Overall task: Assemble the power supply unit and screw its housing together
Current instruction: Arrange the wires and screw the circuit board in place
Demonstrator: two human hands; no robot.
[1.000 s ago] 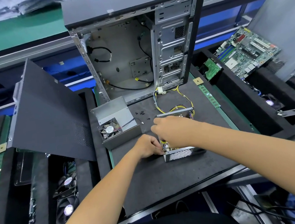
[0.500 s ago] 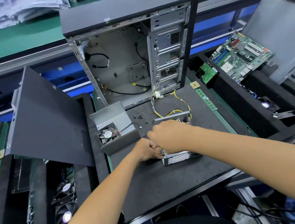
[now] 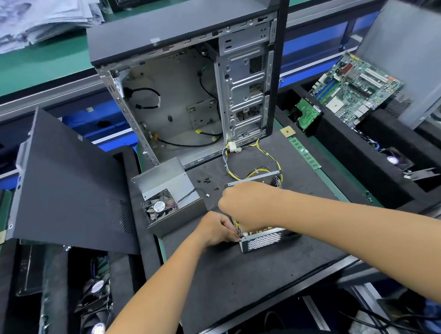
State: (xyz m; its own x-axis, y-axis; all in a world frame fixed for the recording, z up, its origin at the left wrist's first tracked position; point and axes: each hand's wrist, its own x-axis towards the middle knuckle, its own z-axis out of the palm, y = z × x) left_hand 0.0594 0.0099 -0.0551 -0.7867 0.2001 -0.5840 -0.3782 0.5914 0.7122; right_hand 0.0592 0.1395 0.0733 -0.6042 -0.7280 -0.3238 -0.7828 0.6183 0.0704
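Little has changed over the last second: both hands stay at the open grey metal power supply box (image 3: 263,240) on the black desk (image 3: 254,278). The left hand (image 3: 217,229) still pinches at its near corner; the right hand (image 3: 248,204) stays curled over its innards, grasp hidden. Judging by this, internal fitting continues; the grey fan-bearing housing cover (image 3: 170,194) lies beside it, unattached.

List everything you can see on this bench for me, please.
PSU base: 1, silver mesh, mat centre
PSU cover with fan: 1, grey, left of base
Wire bundle: 1, yellow and black, behind base
Loose screws: several, black, on mat
PC case: 1, black and grey, open, upright behind
Side panel: 1, black, leaning left
Motherboard: 1, green, right
Left hand: at base's left corner
Right hand: over base
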